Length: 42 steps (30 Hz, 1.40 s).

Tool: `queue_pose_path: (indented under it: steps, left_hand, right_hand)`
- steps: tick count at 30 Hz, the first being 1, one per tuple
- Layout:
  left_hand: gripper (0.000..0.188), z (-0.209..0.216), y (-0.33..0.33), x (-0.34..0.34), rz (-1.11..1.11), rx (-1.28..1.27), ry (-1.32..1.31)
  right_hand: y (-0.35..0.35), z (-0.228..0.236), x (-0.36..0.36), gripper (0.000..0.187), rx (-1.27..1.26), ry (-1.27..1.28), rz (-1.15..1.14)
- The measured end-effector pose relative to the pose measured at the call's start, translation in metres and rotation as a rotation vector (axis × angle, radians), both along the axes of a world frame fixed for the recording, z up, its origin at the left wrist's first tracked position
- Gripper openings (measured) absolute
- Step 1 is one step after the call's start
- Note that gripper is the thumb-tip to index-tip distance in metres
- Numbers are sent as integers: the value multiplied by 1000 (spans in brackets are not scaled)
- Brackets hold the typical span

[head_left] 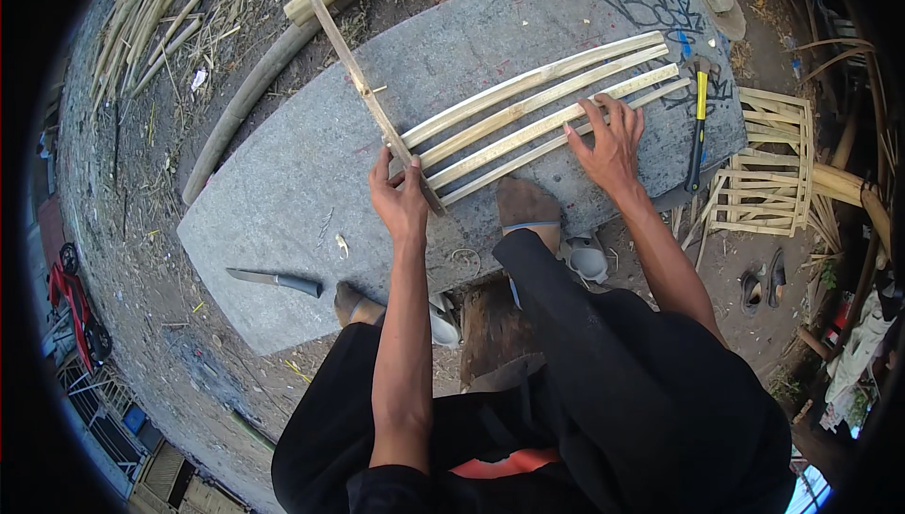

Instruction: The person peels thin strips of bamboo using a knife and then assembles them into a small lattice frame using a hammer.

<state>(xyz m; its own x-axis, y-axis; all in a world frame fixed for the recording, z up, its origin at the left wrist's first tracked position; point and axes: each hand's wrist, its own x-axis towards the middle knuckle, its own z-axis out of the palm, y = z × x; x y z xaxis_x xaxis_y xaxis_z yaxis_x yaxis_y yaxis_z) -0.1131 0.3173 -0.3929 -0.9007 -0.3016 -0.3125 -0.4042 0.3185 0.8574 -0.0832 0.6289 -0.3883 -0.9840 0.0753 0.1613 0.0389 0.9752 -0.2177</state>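
On a grey concrete slab (283,165), several pale bamboo slats (528,104) lie side by side, their left ends meeting a long bamboo crosspiece (351,60). My left hand (400,195) is closed round the crosspiece near its lower end, where the slats join it. Farther right, my right hand (611,145) grips one of the nearer slats, thumb on its near edge and fingers on its far side. A small peg sticks out of the crosspiece's side. My foot in a brown sock (528,203) rests on the slab just below the slats.
A hammer (699,126) with a yellow and black handle lies right of the slats. A knife (273,280) lies at the slab's left. A slatted bamboo frame (762,170) stands at the right. Bamboo poles (250,104) and thin strips (141,19) lie beyond the slab.
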Motion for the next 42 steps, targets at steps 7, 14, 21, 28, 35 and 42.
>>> queue_pose_path:
  steps: [7, 14, 21, 28, 35, 42]
  left_hand:
    - [64, 1, -2, 0, -19, 8, -11]
    - [67, -1, 0, 3, -31, -24, 22]
    - [71, -3, 0, 7, 3, 24, 28]
    - [64, -7, -2, 9, 50, 127, 0]
    - [53, 9, -24, -5, 90, 165, -54]
    - [38, 76, -140, -72, 71, -143, 91]
  right_hand:
    - [0, 3, -15, 44, -41, 23, 28]
    - [-7, -2, -6, 39, -78, 4, 36]
    - [-10, 0, -5, 39, -99, 23, 41]
    - [-15, 5, -6, 37, -118, 65, 60]
    - [-16, 7, -2, 35, -137, 104, 75]
    - [-14, 14, 6, 33, -167, 140, 80]
